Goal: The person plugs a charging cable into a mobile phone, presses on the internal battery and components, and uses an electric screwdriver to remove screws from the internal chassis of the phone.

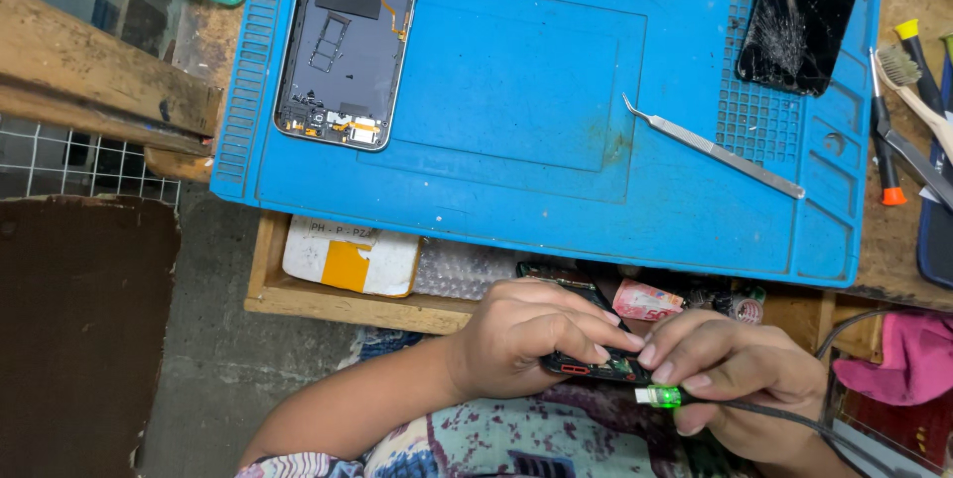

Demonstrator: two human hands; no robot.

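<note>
Phone chassis (347, 41) lay opened on the blue repair mat (516, 140), tweezers (710, 148) and cracked screen (802, 16) set aside, so I judged disassembly done and board testing underway. Left hand (526, 334) sat over the open drawer (338, 299), fingers clamped on a small circuit board (594, 367). Right hand (740, 374) pinched a green-lit cable plug (660, 397) just beside the board; couldn't tell if it was seated.

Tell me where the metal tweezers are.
The tweezers lie on the blue mat, right of centre in the head view, just below-left of the cracked phone screen.
</note>
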